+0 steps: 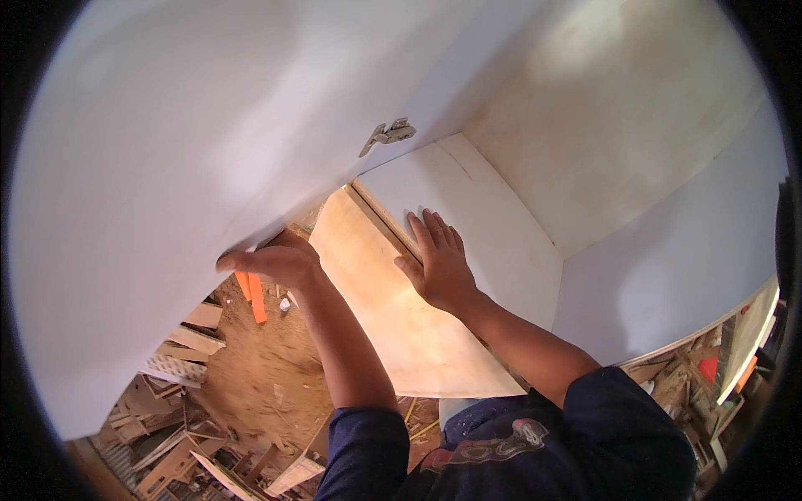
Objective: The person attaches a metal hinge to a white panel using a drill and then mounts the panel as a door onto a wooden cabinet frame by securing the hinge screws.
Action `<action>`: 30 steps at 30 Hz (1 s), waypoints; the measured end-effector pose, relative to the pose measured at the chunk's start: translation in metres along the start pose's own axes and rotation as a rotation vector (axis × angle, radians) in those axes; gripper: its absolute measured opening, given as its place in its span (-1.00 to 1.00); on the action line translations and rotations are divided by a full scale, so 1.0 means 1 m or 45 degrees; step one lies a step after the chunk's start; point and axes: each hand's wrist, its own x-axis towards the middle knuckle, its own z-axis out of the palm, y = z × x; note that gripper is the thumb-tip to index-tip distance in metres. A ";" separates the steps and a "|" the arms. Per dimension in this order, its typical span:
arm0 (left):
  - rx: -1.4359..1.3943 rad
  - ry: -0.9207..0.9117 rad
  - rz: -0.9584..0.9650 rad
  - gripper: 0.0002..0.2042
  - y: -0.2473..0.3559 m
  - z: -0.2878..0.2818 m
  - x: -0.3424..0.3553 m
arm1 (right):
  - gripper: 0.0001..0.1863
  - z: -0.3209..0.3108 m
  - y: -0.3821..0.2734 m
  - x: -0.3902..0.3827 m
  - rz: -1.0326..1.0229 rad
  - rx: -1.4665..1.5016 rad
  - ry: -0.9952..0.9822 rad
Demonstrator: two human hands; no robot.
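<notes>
A large white cabinet door (150,167) fills the left side, swung out on a metal hinge (388,134). My left hand (280,257) is closed round the door's lower edge, thumb on the near side; the door partly hides its fingers. My right hand (439,263) lies with fingers stretched out on the white cabinet bottom (501,217), close to its front edge, and holds nothing. Below that edge a pale plywood panel (401,309) slopes down toward me.
The cabinet's back panel (601,108) and bluish-white side wall (660,267) rise at the right. On the brown, dusty floor (259,367) lie orange strips (254,292) and wood offcuts (196,338). More scrap (710,384) lies at the lower right.
</notes>
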 end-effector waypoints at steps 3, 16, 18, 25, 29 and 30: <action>0.065 -0.060 -0.128 -0.03 0.030 -0.011 0.008 | -0.15 0.010 0.002 0.001 -0.088 -0.134 0.095; -0.408 -0.103 0.103 -0.75 0.148 -0.094 0.107 | -0.20 0.023 0.006 0.006 -0.270 -0.161 0.185; -0.287 -0.065 -0.013 -0.72 0.164 -0.085 0.103 | -0.20 0.019 0.006 0.007 -0.246 -0.184 0.092; -0.201 -0.402 -0.055 -0.58 0.188 -0.081 0.104 | -0.19 -0.038 0.009 -0.070 -0.001 -0.341 -0.279; 0.138 -0.235 0.433 -0.59 0.170 -0.083 0.108 | -0.04 -0.040 0.026 -0.136 -0.040 -0.392 -0.365; 0.242 -0.150 0.651 -0.59 0.163 -0.079 0.106 | -0.04 -0.037 0.025 -0.149 -0.040 -0.411 -0.375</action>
